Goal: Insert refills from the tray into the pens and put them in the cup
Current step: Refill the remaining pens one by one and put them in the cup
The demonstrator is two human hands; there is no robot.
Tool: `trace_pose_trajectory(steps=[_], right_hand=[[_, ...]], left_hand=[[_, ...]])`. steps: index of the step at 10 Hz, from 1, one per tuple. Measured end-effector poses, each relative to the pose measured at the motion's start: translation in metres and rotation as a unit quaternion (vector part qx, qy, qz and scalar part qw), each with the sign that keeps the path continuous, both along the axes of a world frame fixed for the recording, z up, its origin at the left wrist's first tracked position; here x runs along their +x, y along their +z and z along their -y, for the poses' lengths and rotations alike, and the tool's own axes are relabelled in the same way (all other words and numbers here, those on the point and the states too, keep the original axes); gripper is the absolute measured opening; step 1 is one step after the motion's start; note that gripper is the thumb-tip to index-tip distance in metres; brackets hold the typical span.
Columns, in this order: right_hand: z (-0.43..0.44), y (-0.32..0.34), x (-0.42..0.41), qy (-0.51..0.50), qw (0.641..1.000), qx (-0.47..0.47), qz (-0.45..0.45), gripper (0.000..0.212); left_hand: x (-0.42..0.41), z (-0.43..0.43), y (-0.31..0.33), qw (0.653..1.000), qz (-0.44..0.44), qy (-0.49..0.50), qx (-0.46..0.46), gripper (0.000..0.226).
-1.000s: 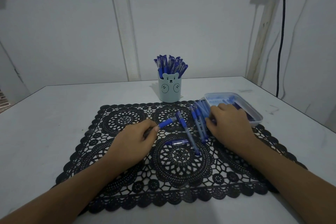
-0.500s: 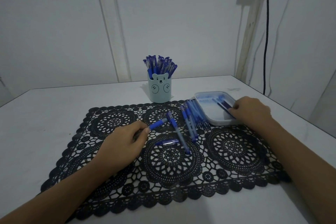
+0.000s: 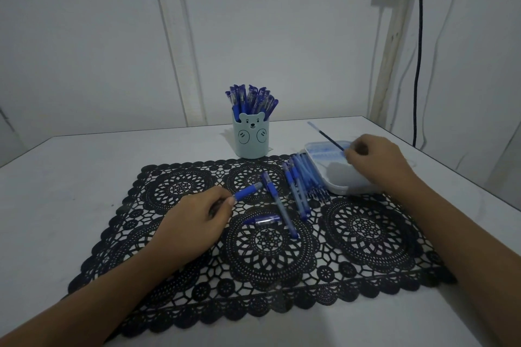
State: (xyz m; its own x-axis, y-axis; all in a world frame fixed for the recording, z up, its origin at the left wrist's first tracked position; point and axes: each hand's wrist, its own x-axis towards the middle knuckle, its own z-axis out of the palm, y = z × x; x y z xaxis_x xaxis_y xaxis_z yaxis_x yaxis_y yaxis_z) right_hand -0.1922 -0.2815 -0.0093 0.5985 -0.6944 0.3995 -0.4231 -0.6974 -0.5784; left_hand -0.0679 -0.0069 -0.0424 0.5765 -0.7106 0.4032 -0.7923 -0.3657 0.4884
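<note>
My left hand (image 3: 194,222) grips a blue pen barrel (image 3: 248,191) low over the black lace mat, its front end pointing up and right. My right hand (image 3: 377,160) pinches a thin refill (image 3: 327,136) above the clear plastic tray (image 3: 341,189) at the right; the refill slants up and left. A pale bear-face cup (image 3: 251,139) behind the mat is packed with blue pens. Several blue pens (image 3: 298,186) lie in a bunch beside the tray. One pen (image 3: 279,204) lies apart on the mat, and a loose cap (image 3: 263,220) lies beside it.
The black lace mat (image 3: 259,251) covers the middle of the white table (image 3: 70,177). A white wall stands close behind the table, and a black cable (image 3: 420,51) hangs down at the right. The table's right edge runs just beyond the tray.
My right hand moved from the pen bunch to the tray and lifted a refill out of it. The left hand kept hold of the pen barrel in the same place.
</note>
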Motion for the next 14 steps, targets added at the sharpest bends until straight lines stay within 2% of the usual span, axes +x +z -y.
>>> trace_pose_trajectory(steps=[1, 2, 3, 4, 6, 7, 14], right_hand=[[-0.025, 0.016, -0.006, 0.134, 0.979, 0.122, 0.093, 0.006], [-0.042, 0.018, -0.009, 0.232, 0.939, 0.227, 0.110, 0.011], [-0.047, 0.014, -0.009, 0.268, 0.906, 0.302, 0.128, 0.007], [-0.051, 0.011, -0.007, 0.273, 0.884, 0.341, 0.164, 0.016], [-0.060, 0.004, 0.000, 0.222, 0.854, 0.377, 0.280, 0.018], [-0.061, 0.004, 0.001, 0.200, 0.849, 0.380, 0.307, 0.020], [-0.064, 0.003, 0.002, 0.203, 0.827, 0.416, 0.317, 0.020]], left_hand=[[0.001, 0.000, -0.001, 1.000, -0.002, -0.003, -0.003, 0.013], [0.001, -0.001, -0.001, 1.000, -0.003, -0.005, -0.006, 0.012], [0.001, 0.000, 0.000, 1.000, -0.013, -0.011, -0.016, 0.012], [0.000, -0.001, 0.000, 0.999, -0.021, -0.020, -0.021, 0.012], [-0.001, -0.001, 0.001, 0.999, -0.020, -0.034, -0.028, 0.013], [-0.001, -0.001, 0.000, 0.999, -0.020, -0.037, -0.027, 0.013], [-0.001, -0.001, 0.001, 0.998, -0.025, -0.045, -0.037, 0.015]])
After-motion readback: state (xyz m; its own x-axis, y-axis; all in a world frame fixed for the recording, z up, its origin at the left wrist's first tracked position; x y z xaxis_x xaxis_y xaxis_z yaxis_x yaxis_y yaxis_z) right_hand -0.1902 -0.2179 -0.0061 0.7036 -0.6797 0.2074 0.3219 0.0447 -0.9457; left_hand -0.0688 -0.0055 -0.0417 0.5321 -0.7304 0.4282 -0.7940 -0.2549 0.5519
